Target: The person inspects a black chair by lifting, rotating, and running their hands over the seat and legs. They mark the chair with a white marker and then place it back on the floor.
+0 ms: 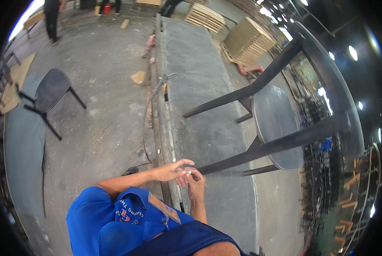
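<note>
My left hand (170, 171) reaches in over the near left edge of the grey-topped workbench (199, 72), its fingers apart and meeting the fingers of my right hand. My right hand (196, 182) is closed in a pinch on a small white piece (188, 172), too small to name. Just beyond both hands is the foot of one leg of a dark grey chair (276, 115). The chair stands on the bench, with its curved backrest at the upper right.
Another dark chair (52, 90) stands on the floor at left, beside a grey-green mat (24, 153). Flat boards lie in a stack (250, 40) past the bench. A blow gun (163, 81) with a hose rests on the bench edge. People's legs (51, 21) show far left.
</note>
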Demonstrator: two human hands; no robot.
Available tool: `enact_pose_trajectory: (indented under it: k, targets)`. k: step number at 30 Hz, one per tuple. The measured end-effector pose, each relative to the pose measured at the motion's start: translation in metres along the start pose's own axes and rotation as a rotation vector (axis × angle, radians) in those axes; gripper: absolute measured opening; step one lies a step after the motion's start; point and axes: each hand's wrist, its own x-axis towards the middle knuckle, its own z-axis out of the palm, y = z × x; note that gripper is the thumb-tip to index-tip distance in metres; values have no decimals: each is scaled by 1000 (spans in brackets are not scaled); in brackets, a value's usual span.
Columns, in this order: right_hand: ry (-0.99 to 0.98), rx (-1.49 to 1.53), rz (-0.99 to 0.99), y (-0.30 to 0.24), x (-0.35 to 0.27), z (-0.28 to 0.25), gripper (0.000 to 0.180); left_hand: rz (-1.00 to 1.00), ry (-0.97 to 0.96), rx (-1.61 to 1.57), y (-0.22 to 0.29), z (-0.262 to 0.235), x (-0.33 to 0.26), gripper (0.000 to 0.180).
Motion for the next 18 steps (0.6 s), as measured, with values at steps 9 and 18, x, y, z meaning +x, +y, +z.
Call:
enact_pose_trajectory:
  k: [9, 18]
  targets:
    - [889, -719, -772, -160, 21, -24, 26, 16, 1042, 1126, -41, -369, 140, 64]
    - [915, -926, -901, -241, 82, -48, 13, -474, 1066, 1135, -52, -475, 178, 52]
